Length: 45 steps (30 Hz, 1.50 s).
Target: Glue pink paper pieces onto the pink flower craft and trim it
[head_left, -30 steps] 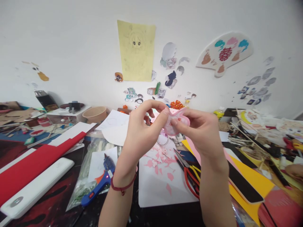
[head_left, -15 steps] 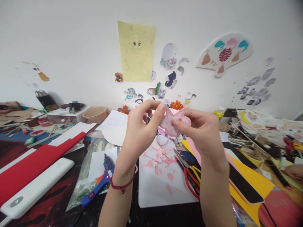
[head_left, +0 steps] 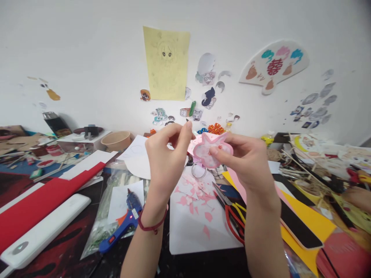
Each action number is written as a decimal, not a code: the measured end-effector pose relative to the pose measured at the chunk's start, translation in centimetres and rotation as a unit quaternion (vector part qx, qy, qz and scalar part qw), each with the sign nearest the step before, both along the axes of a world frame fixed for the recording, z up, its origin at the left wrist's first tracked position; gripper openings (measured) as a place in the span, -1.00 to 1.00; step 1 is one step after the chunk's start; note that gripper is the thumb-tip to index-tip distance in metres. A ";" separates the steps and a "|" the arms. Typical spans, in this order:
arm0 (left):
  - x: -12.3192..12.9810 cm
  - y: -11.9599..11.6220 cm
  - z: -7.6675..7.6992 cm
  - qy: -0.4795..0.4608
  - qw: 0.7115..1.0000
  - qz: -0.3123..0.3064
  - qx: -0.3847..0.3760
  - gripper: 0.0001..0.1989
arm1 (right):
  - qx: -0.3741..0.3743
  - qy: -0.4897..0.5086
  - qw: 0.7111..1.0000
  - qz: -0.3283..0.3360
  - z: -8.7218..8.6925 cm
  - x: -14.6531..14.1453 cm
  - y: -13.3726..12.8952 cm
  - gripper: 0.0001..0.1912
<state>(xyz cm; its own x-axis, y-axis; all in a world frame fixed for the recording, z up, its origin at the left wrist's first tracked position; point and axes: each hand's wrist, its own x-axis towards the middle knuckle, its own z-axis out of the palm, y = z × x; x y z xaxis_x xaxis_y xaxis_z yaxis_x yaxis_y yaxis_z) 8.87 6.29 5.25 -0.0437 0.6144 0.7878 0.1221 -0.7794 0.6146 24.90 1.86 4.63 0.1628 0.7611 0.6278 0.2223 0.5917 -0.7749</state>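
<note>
A pink-edged, petal-shaped piece [head_left: 207,154] with a pale face and small red spots is held up in the middle by my right hand [head_left: 246,158], thumb on its front. My left hand [head_left: 168,154] is raised just left of it, apart from it, thumb and forefinger pinched together; a small dark tip shows above them, too small to name. Below hangs or lies a metal ring [head_left: 199,170]. Pink paper scraps [head_left: 197,193] are scattered on a white sheet [head_left: 203,239] beneath my hands.
Red-handled scissors [head_left: 232,220] lie right of the scraps, a blue glue gun [head_left: 121,227] to the left. Further left is a white power strip or bar [head_left: 49,227]; a black phone [head_left: 301,224] lies on yellow paper at right. Another person's hand [head_left: 358,199] shows at the right edge.
My left hand has moved left, off the pink-edged piece, and its fingers are now pinched apart from it. My right hand holds the piece almost as before. The other person's hand has shifted slightly.
</note>
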 end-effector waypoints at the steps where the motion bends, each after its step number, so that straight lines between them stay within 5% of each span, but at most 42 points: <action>1: 0.0 0.1 0.0 -0.011 1.000 0.000 0.002 -0.78 | -0.001 -0.003 1.000 0.001 0.0 0.0 0.0 -0.94; 7: -0.1 0.1 0.2 0.033 0.994 -0.103 -0.015 -0.80 | 0.017 -0.015 1.000 0.021 -0.4 0.3 0.4 -0.96; 15: 0.0 -0.1 0.2 0.033 0.994 -0.096 -0.028 -0.78 | 0.019 0.012 0.999 0.041 -0.5 0.0 0.5 -0.96; 19: -0.3 0.3 0.2 0.073 0.981 -0.176 -0.037 -0.58 | 0.032 0.026 0.999 0.033 -0.4 -0.1 0.6 -0.93; 22: -0.3 0.4 0.1 0.080 0.973 -0.208 -0.061 -0.62 | 0.037 0.023 0.999 0.020 -0.3 -0.1 0.6 -0.92; 34: -0.3 0.4 0.0 0.069 0.976 -0.192 -0.071 -0.76 | 0.077 0.047 0.996 -0.012 -0.5 -0.2 1.1 -0.92; 41: -0.6 0.1 0.1 0.060 0.981 -0.173 -0.062 -0.77 | 0.030 0.044 0.996 0.070 -0.5 0.3 1.1 -0.82; 45: -0.7 0.3 0.1 0.072 0.979 -0.179 -0.067 -0.78 | 0.051 0.049 0.997 0.028 -0.5 0.0 1.2 -0.89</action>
<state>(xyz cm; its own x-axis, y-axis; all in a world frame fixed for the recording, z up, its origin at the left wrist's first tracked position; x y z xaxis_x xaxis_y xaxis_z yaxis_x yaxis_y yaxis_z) 8.21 6.57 5.37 0.2991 0.6679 0.6815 -0.0513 -0.7019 0.7104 24.92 3.02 4.10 0.1865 0.7042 0.6851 0.1123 0.6774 -0.7270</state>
